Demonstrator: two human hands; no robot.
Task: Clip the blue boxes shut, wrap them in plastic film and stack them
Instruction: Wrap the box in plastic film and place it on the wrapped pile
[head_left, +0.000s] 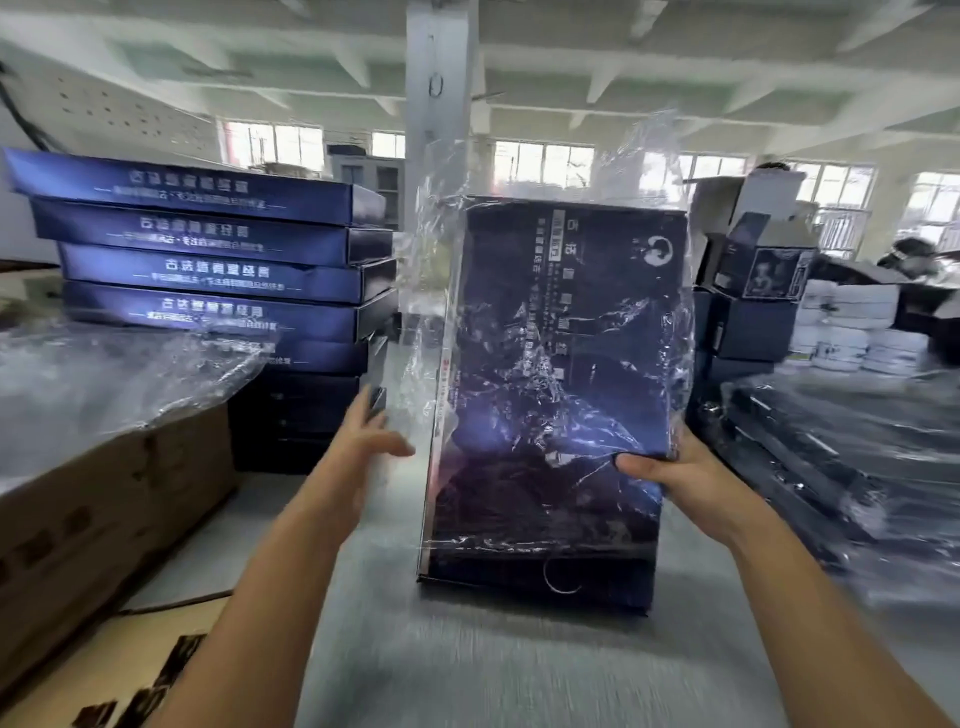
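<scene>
Right hand (680, 483) clamps the blue box (561, 364) upright, presumably so the plastic film (439, 234) slides down it. Left hand (363, 441) fingers (395, 448) are extended, holding nothing.

Two arms and two hands are all that shows of the person. The left arm (270, 571) and the right arm (831, 597) are bare all the way from the wrist to the bottom edge of the picture. Both arms are long and thin. The left hand (371, 441) looks blurry, and its fingers are hard to tell apart. The right hand (680, 478) is sharper. Its thumb (636, 465) has a dark tip, which could be nail or shadow; I cannot tell.
</scene>
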